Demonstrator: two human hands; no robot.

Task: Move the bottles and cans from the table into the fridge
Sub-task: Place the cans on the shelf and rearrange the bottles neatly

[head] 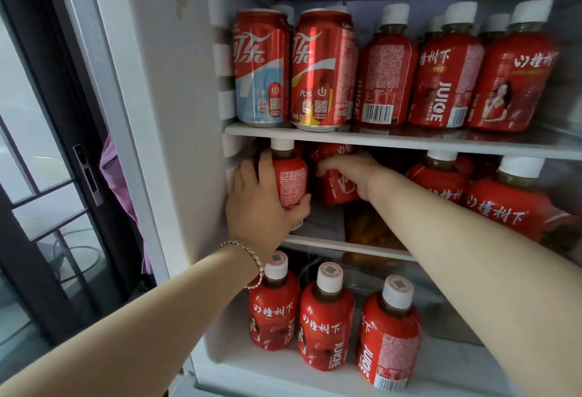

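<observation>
At the far left we see a dark-framed glass door (47, 207) and a strip of purple cloth (115, 182) beside the white fridge wall (176, 113). Our left hand (261, 204), a chain bracelet (248, 255) on its wrist, is wrapped around a red juice bottle (289, 179) at the left end of the middle shelf (346, 247). That bottle stands with its long axis upright and its white cap pointing up, just under the top shelf (393, 141); our fingers cover its left side and base, so we cannot tell whether it rests on the shelf.

Just to its right, our right hand (349, 173) closes over a second red bottle (337, 185) set deeper in. Its cap is hidden behind the shelf edge and the hand, and it seems roughly upright, though we cannot be sure.

On the top shelf two red cola cans (293, 65) stand upright at the left, with white-capped juice bottles (447, 72) to their right; more caps behind are partly hidden. Further right on the middle shelf, two more bottles (510, 201) stand upright, blurred, and the right forearm hides part of the nearer one. Something orange (371, 229) lying on that shelf is too dim to identify. Below, three bottles (327, 318) stand upright, caps up.
</observation>
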